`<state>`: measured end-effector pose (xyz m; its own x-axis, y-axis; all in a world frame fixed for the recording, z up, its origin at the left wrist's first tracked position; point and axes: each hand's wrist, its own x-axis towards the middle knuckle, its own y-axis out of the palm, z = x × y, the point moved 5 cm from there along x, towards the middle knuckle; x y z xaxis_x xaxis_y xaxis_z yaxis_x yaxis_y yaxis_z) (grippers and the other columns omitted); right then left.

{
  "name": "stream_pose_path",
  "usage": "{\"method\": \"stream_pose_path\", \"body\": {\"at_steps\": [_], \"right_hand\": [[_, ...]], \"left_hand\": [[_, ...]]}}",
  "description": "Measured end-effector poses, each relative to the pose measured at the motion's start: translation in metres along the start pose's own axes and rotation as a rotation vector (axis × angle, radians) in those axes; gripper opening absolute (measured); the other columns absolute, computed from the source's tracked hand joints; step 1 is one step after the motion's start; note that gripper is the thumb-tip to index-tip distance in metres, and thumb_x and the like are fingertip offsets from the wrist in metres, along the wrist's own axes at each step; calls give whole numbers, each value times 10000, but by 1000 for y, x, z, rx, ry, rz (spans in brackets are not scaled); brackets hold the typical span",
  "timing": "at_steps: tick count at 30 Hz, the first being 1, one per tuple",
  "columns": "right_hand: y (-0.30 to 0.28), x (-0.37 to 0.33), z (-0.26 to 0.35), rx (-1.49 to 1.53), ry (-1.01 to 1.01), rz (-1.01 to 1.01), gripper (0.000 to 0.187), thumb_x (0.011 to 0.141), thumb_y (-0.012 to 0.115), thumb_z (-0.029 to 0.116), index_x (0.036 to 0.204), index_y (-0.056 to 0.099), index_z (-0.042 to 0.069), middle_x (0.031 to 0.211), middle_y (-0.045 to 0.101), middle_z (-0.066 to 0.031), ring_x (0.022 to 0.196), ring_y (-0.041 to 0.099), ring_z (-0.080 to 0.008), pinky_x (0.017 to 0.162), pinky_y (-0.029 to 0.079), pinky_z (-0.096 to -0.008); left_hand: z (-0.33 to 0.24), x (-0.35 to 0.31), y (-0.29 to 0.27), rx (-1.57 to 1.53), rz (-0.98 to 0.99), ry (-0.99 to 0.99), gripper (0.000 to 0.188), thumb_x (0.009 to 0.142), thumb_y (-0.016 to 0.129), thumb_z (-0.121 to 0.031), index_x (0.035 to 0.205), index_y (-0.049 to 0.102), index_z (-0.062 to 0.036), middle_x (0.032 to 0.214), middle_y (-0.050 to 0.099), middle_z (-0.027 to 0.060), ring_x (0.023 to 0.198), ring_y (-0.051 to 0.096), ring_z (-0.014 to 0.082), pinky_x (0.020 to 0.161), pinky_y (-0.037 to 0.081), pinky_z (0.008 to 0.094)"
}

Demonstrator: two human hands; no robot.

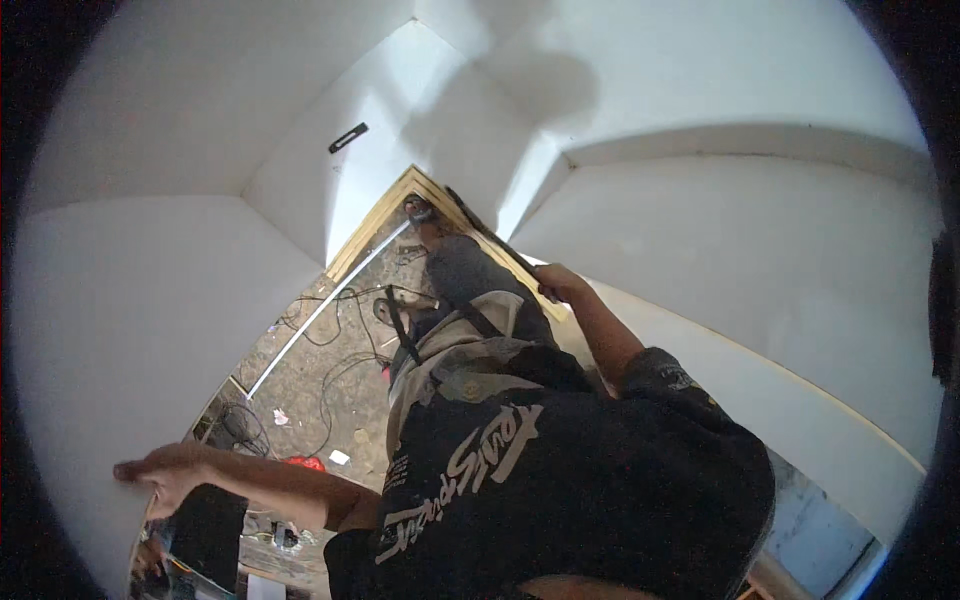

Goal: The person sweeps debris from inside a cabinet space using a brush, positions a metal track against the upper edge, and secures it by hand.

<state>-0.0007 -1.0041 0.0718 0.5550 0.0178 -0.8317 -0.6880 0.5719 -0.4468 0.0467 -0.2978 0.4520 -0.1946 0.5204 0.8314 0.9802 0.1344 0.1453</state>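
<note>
- Head view: the left hand [175, 475] is at the edge of the left white panel [150, 320], near the lower left. One finger stretches across the panel's face while others curl down by the edge; I cannot tell whether they pinch it.
- The right hand [562, 283] is farther forward, right of the legs, with its fingers curled at the plywood edging [372, 222]. A long, thin dark bar [468, 210] runs along that edging and up to this hand; whether the fingers grip the bar, the edging or both cannot be told.
- The plywood edging shows pale, layered strips meeting in a pointed corner, with white surfaces rising beyond it.
- The right white panel [760, 260] spreads out to the right of the right hand, and a dark shadow falls across the surfaces at the top.
- A small dark oblong piece [349, 138] with a pale middle sits on the white surface beyond the corner.
- On the stained floor, left of the legs, a long pale strip [325, 312] lies slantwise. Near it are loose dark cables [240, 425], a red item [305, 463] and a white scrap [340, 458].
- The person wears a dark shirt [600, 470] with pale lettering.
</note>
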Motion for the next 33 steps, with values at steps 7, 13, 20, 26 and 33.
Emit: {"method": "stream_pose_path", "body": {"at_steps": [7,13,20,26,33], "right_hand": [[-92,111,47,-560,-140,-449,177,758,572,151,698,645,2,686,644,-135,676,648,-270,611,541,-406],[-264,319,134,-616,-171,-419,366,828,498,258,1008,629,-33,1033,613,-259,966,602,-409,861,479,-477],[-332,461,274,-378,-121,-473,278,877,492,212,904,658,-9,762,654,-154,654,647,-281,608,528,-408],[-212,444,371,-353,-198,-504,225,772,569,183,817,655,-21,820,663,-215,792,664,-348,733,537,-434],[-28,311,448,-34,-93,-241,286,751,565,145,984,598,-18,1025,624,-258,995,603,-403,871,495,-449]], "left_hand": [[-40,-12,12,21,134,42,492,788,750,-301,943,548,121,908,613,201,843,596,227,800,490,394],[-44,-14,17,148,85,3,448,780,759,-290,955,569,76,934,626,157,876,578,233,834,463,385],[-26,-9,-34,625,-1,-189,679,771,750,-345,1131,364,83,1124,491,209,1055,482,281,945,390,417],[-42,-20,-18,728,-188,-331,898,764,743,-391,1282,188,88,1286,374,254,1209,401,323,1039,327,445],[-76,-36,14,861,-41,-283,874,779,716,-407,1372,255,40,1416,336,194,1195,451,290,965,392,391]]}}
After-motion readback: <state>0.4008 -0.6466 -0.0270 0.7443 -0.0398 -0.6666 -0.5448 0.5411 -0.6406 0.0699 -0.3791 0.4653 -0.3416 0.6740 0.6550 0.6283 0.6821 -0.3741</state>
